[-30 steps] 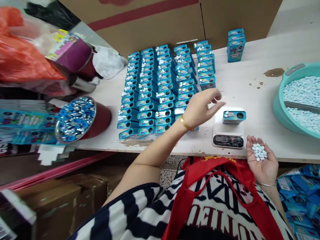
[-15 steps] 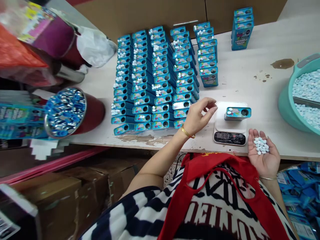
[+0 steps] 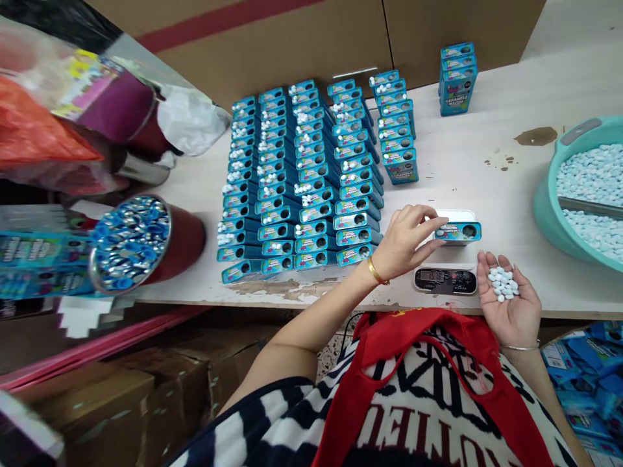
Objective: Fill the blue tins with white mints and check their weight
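Note:
A blue candy box (image 3: pixel 462 231) stands upright on the white kitchen scale (image 3: pixel 455 214), its round top hole uncovered. My left hand (image 3: pixel 407 241) has its thumb and forefinger closed about the left end of this box. The scale's dark display (image 3: pixel 444 281) is lit with digits, and my hand and the box cover part of its platform. To the right, my right hand (image 3: pixel 511 305) is palm up and cupped, holding a small heap of white candies (image 3: pixel 503 283). Rows of similar blue boxes (image 3: pixel 314 227) stand left of my left hand, many with white candies on their tops.
A turquoise tub (image 3: pixel 549 201) of white candies with a metal divider or scoop is at the right. Several boxes (image 3: pixel 457 91) stand at the back. A red bucket (image 3: pixel 187 237) of blue and silver pieces is at left. Cardboard (image 3: pixel 272 39) borders the table's back.
My left hand has moved right from beside the scale to the box's left end. The right hand still cups the candies. The whole view has shifted slightly.

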A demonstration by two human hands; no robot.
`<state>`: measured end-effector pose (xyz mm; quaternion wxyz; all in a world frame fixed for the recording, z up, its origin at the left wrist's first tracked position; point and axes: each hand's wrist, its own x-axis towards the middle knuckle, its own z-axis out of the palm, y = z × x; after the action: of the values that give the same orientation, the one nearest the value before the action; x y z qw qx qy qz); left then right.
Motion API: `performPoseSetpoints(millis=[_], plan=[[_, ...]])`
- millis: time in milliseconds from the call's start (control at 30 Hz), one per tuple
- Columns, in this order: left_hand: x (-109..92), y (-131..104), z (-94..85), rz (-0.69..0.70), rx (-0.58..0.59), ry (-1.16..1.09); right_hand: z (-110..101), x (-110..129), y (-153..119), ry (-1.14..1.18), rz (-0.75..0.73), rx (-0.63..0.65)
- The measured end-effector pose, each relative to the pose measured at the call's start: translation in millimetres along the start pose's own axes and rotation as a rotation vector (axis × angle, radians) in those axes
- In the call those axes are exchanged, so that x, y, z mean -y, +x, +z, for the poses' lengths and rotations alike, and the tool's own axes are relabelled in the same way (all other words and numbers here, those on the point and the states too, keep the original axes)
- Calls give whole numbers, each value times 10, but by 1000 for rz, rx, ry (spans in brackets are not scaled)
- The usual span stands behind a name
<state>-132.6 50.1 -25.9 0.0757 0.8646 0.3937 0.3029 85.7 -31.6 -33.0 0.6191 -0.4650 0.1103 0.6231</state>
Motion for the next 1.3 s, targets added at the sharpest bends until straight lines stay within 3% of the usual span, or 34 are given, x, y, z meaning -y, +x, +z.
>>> performPoseSetpoints(millis=[167,300,667,833,900,1067,1133,1300], plan=[[75,235,-83,159,320,25,-48,-77,23,-23,47,76],[90,357,-139,178,500,17,-67,-135,17,-9,97,92],[142,427,-198,132,597,-130,-49,-214,14,-21,178,112],[117,439,-256,118,506,-358,-42,-230,16,-19,191,112],[-35,424,-250,125,487,-411,-19,-243,18,-14,208,103],[-405,387,-208,237,568,-370,23,-263,10,44,248,91],[-393,377,-245,139,458,-343,19,-247,-7,47,246,73],[-132,250,-307,-272,30,-242,-70,-139,2,5,171,-6]])
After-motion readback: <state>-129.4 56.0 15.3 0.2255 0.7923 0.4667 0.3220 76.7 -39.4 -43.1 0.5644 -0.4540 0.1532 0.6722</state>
